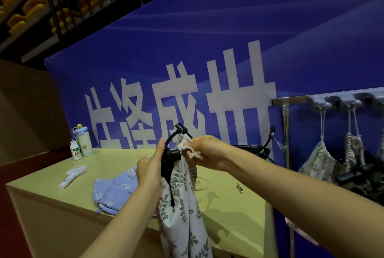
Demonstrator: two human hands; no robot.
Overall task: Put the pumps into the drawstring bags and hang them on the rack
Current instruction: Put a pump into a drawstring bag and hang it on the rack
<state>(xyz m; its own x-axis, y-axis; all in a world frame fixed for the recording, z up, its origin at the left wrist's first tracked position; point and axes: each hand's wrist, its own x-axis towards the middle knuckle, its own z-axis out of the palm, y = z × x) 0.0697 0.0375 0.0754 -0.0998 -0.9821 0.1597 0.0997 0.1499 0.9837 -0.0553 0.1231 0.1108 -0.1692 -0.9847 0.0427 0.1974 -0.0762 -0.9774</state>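
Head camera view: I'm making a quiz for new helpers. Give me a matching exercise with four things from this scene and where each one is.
Things:
1. leaf-print bag
2. blue bag
3. bottles
4. white brush

Places:
A. standing at the table's far left corner
B. lying flat on the table, left of the blue bag
C. held up in both hands
D. lying on the table behind the left hand

Pairs: 1-C, 2-D, 3-A, 4-B

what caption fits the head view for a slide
Both hands, left and right, close a leaf-print bag around a black pump near the rack.
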